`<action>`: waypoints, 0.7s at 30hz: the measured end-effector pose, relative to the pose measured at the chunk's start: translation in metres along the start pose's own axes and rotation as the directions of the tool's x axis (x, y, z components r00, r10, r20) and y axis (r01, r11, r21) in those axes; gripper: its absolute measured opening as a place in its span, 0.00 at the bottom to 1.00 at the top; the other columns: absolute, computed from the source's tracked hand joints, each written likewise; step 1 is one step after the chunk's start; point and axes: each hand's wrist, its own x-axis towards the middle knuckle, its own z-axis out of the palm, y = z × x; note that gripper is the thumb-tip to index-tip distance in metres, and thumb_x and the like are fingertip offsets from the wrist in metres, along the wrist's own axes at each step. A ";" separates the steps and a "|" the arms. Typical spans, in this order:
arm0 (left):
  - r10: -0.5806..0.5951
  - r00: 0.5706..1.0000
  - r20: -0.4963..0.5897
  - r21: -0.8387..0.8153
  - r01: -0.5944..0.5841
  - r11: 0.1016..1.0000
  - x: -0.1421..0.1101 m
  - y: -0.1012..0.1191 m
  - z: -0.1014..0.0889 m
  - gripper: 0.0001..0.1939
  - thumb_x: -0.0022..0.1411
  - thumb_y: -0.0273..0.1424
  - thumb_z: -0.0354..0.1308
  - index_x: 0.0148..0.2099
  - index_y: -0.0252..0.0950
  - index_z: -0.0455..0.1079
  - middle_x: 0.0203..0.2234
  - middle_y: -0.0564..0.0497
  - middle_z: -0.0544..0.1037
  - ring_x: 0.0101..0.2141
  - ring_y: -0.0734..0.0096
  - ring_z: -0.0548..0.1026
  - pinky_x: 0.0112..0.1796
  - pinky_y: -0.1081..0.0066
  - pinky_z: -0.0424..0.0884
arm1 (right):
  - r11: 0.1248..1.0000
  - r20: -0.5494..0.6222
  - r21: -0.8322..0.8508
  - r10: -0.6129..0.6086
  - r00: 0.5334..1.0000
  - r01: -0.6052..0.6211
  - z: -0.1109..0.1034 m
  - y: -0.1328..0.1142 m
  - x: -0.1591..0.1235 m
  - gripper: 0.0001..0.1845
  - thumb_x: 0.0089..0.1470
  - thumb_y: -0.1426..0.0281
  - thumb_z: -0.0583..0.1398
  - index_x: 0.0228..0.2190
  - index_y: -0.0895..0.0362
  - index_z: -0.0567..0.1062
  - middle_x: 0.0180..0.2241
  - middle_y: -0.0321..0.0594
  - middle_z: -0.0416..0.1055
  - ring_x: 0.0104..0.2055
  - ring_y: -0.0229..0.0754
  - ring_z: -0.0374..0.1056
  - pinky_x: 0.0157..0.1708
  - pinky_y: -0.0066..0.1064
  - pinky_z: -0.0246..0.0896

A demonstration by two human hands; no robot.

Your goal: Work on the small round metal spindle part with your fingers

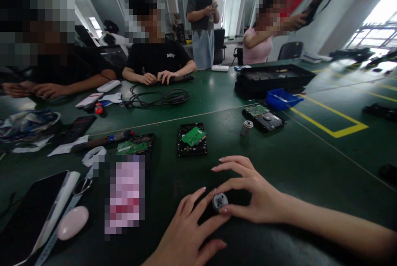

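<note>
A small round dark part with a metal centre (220, 202) rests on the green table (279, 162) near the front edge. My right hand (251, 195) pinches it between thumb and forefinger, the other fingers spread above. My left hand (189, 233) lies beside it, fingertips touching the part's left side, fingers stretched. Just beyond lies a black hard drive with a green circuit board (192, 138) on top.
Another opened drive (136, 145) and a screwdriver (102, 141) lie left of it; a third drive (264, 117) and a small metal cylinder (246, 128) at right. A blue bin (283, 98), black tray (274, 77), cables (161, 97), pink mouse (72, 222). Other people sit and stand across the table.
</note>
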 end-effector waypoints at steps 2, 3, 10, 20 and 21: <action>-0.011 1.000 -0.003 0.001 0.011 1.000 0.000 0.000 0.000 0.33 0.65 0.37 0.63 0.68 0.51 0.56 0.66 0.48 0.57 0.61 0.44 0.60 0.52 0.49 0.68 | 1.000 0.007 0.010 -0.006 1.000 0.006 -0.001 0.001 0.001 0.12 0.51 0.63 0.68 0.40 0.46 0.81 0.54 0.39 0.69 0.62 0.53 0.55 0.58 0.50 0.52; -0.014 1.000 -0.004 0.000 0.014 1.000 0.000 0.000 0.000 0.32 0.65 0.37 0.63 0.68 0.52 0.57 0.66 0.48 0.57 0.61 0.45 0.60 0.53 0.49 0.68 | 1.000 0.007 0.018 -0.006 1.000 0.006 -0.001 0.001 0.001 0.11 0.51 0.64 0.68 0.39 0.46 0.81 0.54 0.39 0.70 0.61 0.52 0.56 0.58 0.50 0.52; 0.000 1.000 0.000 -0.002 0.000 1.000 0.001 -0.001 0.001 0.33 0.63 0.36 0.65 0.67 0.52 0.59 0.66 0.48 0.57 0.61 0.45 0.59 0.53 0.49 0.68 | 0.999 -0.005 0.044 0.025 1.000 -0.025 -0.004 0.001 0.004 0.08 0.49 0.64 0.70 0.34 0.49 0.80 0.50 0.38 0.72 0.60 0.51 0.58 0.57 0.48 0.52; -0.013 1.000 0.002 0.002 0.013 1.000 0.002 0.000 0.001 0.33 0.64 0.35 0.65 0.67 0.52 0.59 0.66 0.48 0.58 0.61 0.45 0.59 0.53 0.48 0.68 | 0.999 0.008 0.043 0.021 1.000 -0.021 -0.007 0.002 0.004 0.15 0.48 0.63 0.70 0.39 0.51 0.79 0.47 0.41 0.74 0.58 0.52 0.60 0.57 0.48 0.53; -0.012 1.000 0.005 0.001 0.012 1.000 0.002 0.000 0.001 0.33 0.63 0.35 0.65 0.67 0.52 0.58 0.66 0.48 0.58 0.61 0.45 0.59 0.53 0.48 0.68 | 0.999 0.016 0.041 0.016 1.000 -0.016 -0.007 0.002 0.004 0.16 0.48 0.63 0.70 0.40 0.50 0.79 0.47 0.41 0.73 0.58 0.52 0.60 0.57 0.48 0.53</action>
